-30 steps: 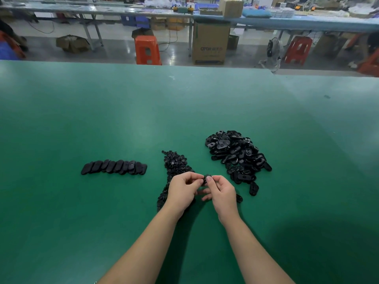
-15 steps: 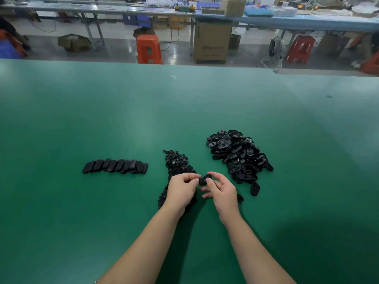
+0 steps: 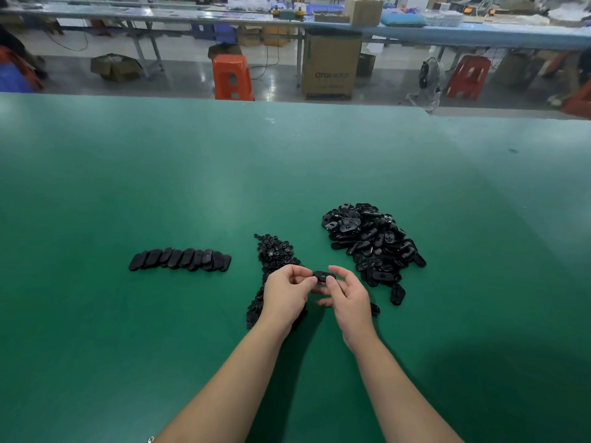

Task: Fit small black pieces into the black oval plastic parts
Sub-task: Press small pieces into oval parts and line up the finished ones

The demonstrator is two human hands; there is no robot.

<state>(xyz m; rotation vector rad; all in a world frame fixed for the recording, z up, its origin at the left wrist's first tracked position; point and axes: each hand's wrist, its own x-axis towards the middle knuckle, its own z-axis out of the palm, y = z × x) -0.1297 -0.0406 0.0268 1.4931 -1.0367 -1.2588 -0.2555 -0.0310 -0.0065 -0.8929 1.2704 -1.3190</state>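
Pinching 1 oval part (image 3: 323,276) between both hands (left (image 3: 286,294), right (image 3: 347,297)) | loose pile (image 3: 371,241) beside

Green worktop (image 3: 160,193) fills most of my view, matte, with soft patches of overhead light. Beyond its far edge I see a glossy grey floor (image 3: 179,81). An orange stool (image 3: 232,76) stands just past the far edge, a tall cardboard box (image 3: 331,63) beside it. A red stool (image 3: 468,76) sits toward the far right corner, a small fan (image 3: 427,76) near it. A long blue-topped bench (image 3: 479,35) runs behind, cluttered.
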